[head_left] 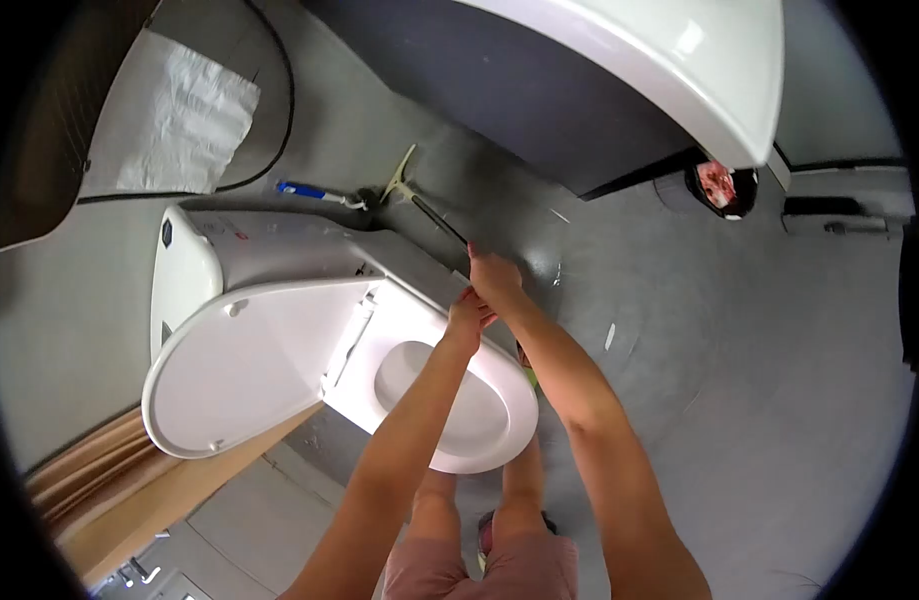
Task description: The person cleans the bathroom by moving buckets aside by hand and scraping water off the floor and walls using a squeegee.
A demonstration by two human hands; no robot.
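A squeegee [437, 216] with a pale T-shaped head and a dark handle reaches toward the floor behind the toilet. My right hand [494, 279] is closed round its handle, with the thumb along the shaft. Just below, my left hand [468, 318] is closed near the lower end of the same handle, its grip partly hidden. Both hands are above the side edge of the white toilet [514, 400], whose seat is down and lid [259, 365] is raised. A blue and white brush [324, 193] lies on the floor near the squeegee head.
A white washbasin [699, 75] on a dark cabinet [499, 110] stands ahead. Beside it is a small bin [724, 190] with a red and white item in it. A black hose [290, 95] curves at the left, near a silvery sheet [184, 125]. A brown curtain [104, 470] hangs at lower left.
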